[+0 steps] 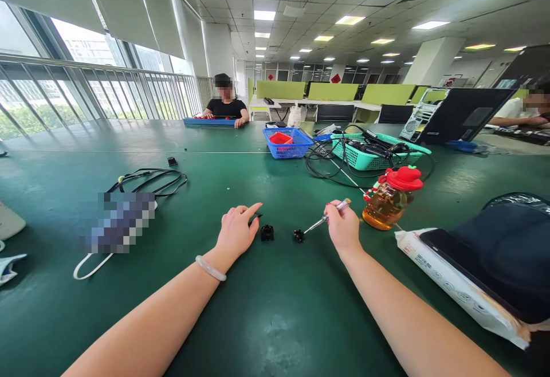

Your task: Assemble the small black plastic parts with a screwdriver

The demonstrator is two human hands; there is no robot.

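My right hand (344,228) is closed around a slim screwdriver (320,223) with a clear handle. The shaft slants down to the left, its tip at a small round black part (298,235) on the table. Left of that part lies a squarish black plastic piece (267,232), just beside my left hand (236,229). The left index finger points out to the right. Between that finger and the thumb pokes a thin black piece (258,215), which looks pinched there; most of it is hidden. A pale bangle circles my left wrist.
A red-lidded bottle (387,202) stands right of my right hand, near a wipes pack (459,285) with a phone on it. Behind are a blue basket (289,149) and a green basket (365,162) with cables. A black cable (150,179) lies left. A person (226,105) sits across.
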